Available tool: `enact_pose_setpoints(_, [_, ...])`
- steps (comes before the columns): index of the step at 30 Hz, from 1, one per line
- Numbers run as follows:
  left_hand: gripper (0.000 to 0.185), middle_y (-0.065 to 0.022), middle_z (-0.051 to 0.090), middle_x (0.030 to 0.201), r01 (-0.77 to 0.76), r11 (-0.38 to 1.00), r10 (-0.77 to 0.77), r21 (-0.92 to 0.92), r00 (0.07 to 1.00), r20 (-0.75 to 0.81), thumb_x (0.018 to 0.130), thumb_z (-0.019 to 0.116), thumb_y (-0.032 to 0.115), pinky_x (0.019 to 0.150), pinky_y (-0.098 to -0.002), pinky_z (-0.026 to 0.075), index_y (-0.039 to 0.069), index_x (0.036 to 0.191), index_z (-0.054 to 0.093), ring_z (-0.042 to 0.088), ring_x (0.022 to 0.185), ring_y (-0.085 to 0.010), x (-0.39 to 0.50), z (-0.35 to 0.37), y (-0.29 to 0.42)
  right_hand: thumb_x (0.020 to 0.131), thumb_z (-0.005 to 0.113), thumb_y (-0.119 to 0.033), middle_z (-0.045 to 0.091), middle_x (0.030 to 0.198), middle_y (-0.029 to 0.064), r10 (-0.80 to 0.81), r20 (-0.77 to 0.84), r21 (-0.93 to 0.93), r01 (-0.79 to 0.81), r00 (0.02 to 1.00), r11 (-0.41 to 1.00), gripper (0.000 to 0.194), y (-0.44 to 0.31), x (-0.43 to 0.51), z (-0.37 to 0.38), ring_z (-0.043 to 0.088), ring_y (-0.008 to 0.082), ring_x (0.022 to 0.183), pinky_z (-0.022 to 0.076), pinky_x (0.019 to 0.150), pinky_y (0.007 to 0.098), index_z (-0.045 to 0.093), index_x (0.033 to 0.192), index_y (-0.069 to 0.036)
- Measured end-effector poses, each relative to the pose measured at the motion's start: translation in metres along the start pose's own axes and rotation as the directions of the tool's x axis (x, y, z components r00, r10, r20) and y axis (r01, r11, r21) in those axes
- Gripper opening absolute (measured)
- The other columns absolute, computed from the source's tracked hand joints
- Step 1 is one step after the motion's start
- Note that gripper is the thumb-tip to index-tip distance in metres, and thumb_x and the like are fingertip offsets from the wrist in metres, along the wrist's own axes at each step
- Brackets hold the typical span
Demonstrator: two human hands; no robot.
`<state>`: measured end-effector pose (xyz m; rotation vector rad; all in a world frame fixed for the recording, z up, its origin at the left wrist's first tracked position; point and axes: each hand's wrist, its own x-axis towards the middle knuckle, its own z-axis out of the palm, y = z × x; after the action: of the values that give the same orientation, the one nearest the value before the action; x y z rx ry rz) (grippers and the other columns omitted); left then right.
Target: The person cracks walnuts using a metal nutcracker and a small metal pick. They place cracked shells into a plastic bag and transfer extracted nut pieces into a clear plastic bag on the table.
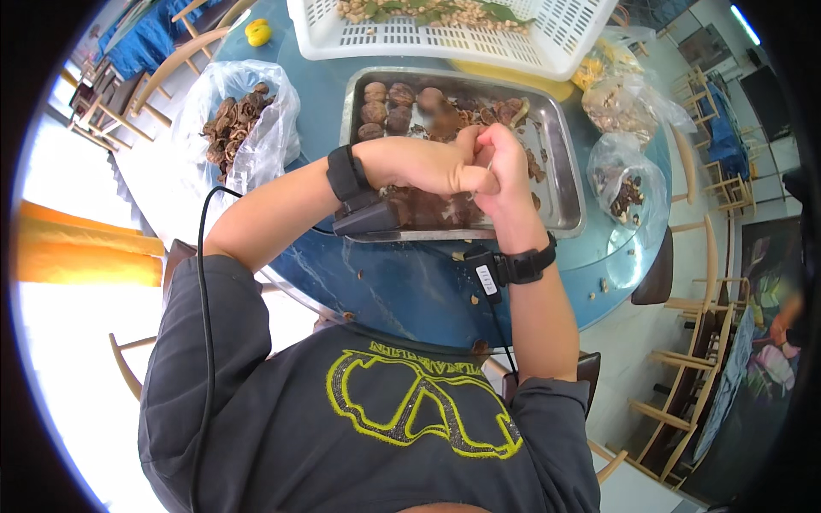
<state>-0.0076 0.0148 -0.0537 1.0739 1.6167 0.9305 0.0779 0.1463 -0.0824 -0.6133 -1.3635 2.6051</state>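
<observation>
My left hand and my right hand meet over a stainless steel tray, fingers curled together. A sliver of a small pale piece shows between them; most of it is hidden, so its kind is unclear. Whole walnuts sit in rows in the tray's far left corner. Broken brown shells and bits lie at the far middle and right of the tray. More brown pieces are partly covered by my left wrist. Each wrist wears a black strap with a small box and a cable.
A plastic bag of brown shells stands left of the tray. Beyond it is a white perforated basket with pale nuts and leaves. Several bags, one with dark pieces, stand right. A yellow fruit lies far left. Crumbs dot the blue tabletop.
</observation>
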Motion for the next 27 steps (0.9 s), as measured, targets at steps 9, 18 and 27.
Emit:
enact_pose_setpoints(9, [0.103, -0.0118, 0.055, 0.104, 0.015, 0.999, -0.012, -0.034, 0.997, 0.075, 0.083, 0.062, 0.06, 0.076, -0.03, 0.051, -0.007, 0.144, 0.014, 0.057, 0.084, -0.0179, 0.007, 0.0, -0.008, 0.089, 0.042, -0.019, 0.057, 0.071, 0.0152, 0.078, 0.022, 0.062, -0.079, 0.997, 0.995, 0.027, 0.005, 0.008, -0.006, 0.057, 0.0315, 0.059, 0.0507, 0.051, 0.0466, 0.055, 0.072, -0.001])
enact_pose_setpoints(18, [0.105, -0.0122, 0.058, 0.11, -0.058, 0.997, 0.06, -0.041, 0.997, 0.039, 0.092, 0.059, 0.067, 0.084, -0.0307, 0.05, -0.001, 0.155, 0.011, 0.058, 0.091, -0.0169, -0.009, -0.005, 0.009, 0.092, 0.045, -0.017, 0.062, 0.093, 0.0139, -0.009, 0.221, 0.012, 0.006, 0.975, 1.0, 0.024, -0.011, -0.021, -0.003, 0.061, 0.0265, 0.077, 0.0541, 0.066, 0.0444, 0.058, 0.103, 0.0])
enact_pose_setpoints(27, [0.063, -0.0109, 0.067, 0.11, -0.257, 0.793, 0.25, -0.553, 0.964, -0.088, 0.102, 0.05, 0.056, 0.066, -0.0305, 0.057, 0.0, 0.131, 0.054, 0.066, 0.082, -0.0178, 0.032, -0.038, 0.004, 0.089, 0.052, -0.006, 0.054, 0.101, 0.0061, -0.022, 0.225, -0.006, 0.024, 0.974, 1.0, 0.03, -0.005, -0.029, 0.003, 0.056, 0.0224, 0.092, 0.0485, 0.087, 0.0442, 0.05, 0.119, -0.005])
